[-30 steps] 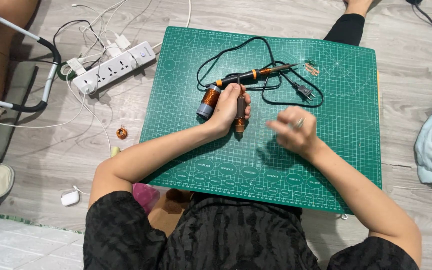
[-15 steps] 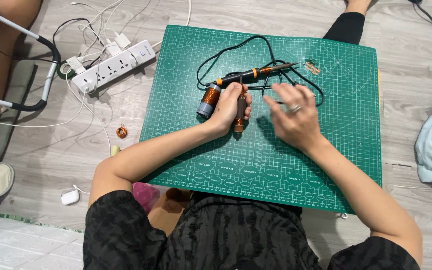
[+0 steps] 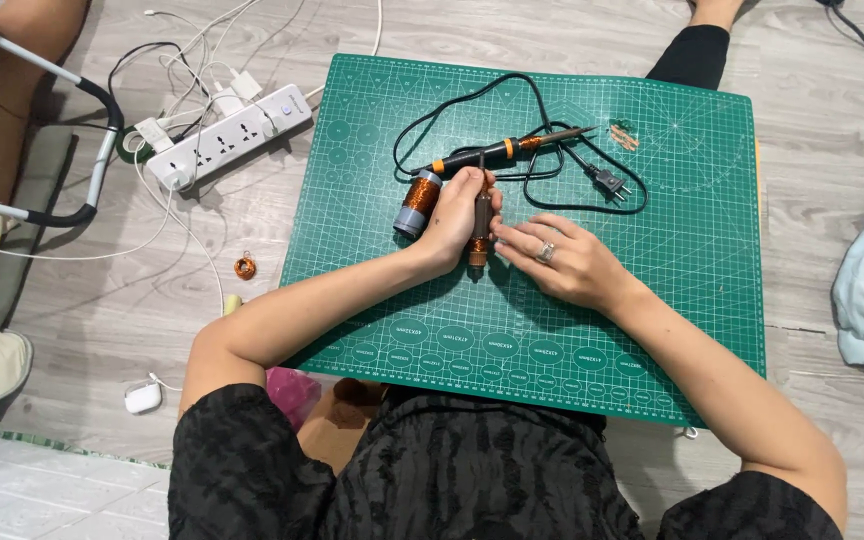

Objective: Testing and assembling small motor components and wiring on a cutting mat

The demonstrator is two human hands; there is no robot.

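— copper coil (image 3: 418, 198) sits on the green cutting mat (image 3: 672, 300), right at the left hand (image 3: 452, 225), yes?

— yes, the spool lies tilted just beside the hand's knuckles, touching or nearly so. the left hand's fingers are clenched around a brown rod (image 3: 479, 225) that stands lengthwise under the hand, its coppery end poking out toward the person.

— and the right hand (image 3: 562, 262)?

— it rests flat on the mat just beside the rod, fingers released and stretched toward it, tips at or touching it; a ring shows on one finger.

— what lies above the hands?

— a soldering iron (image 3: 507, 150) with orange bands, its black cord (image 3: 472, 100) looped on the mat and ending in a plug (image 3: 607, 182).

— anything off the mat?

— a white power strip (image 3: 227, 135) on the floor to the left, with white cables, and a small copper ring (image 3: 244, 267) nearer the person's elbow.
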